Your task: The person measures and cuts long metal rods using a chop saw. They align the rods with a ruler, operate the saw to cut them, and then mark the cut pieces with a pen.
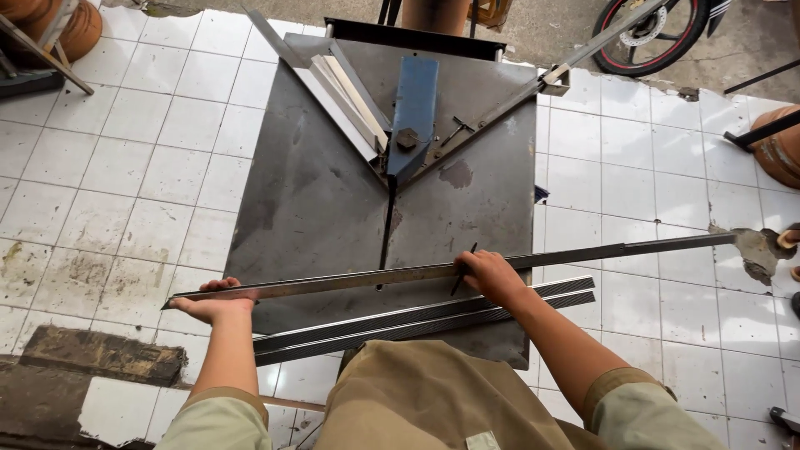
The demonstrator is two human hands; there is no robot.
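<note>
A long grey metal bar [583, 252] lies across a dark steel cutting table [317, 192], reaching from the left past the table's right edge. My left hand [218, 302] cups the bar's left end from below. My right hand [492, 275] rests on the bar near its middle and pinches a thin dark pen or marker [463, 267] against it. Two ribbed metal strips [433, 315] lie side by side on the table just nearer to me. A slot runs down the table's centre under a blue blade guard [414, 108].
White floor tiles [142, 167] surround the table, with a cracked dark patch [100, 354] at the lower left. Pale strips [350, 96] lean on the table's far fence. A motorbike wheel [654, 33] stands at the top right, clay pots [779, 146] at the right edge.
</note>
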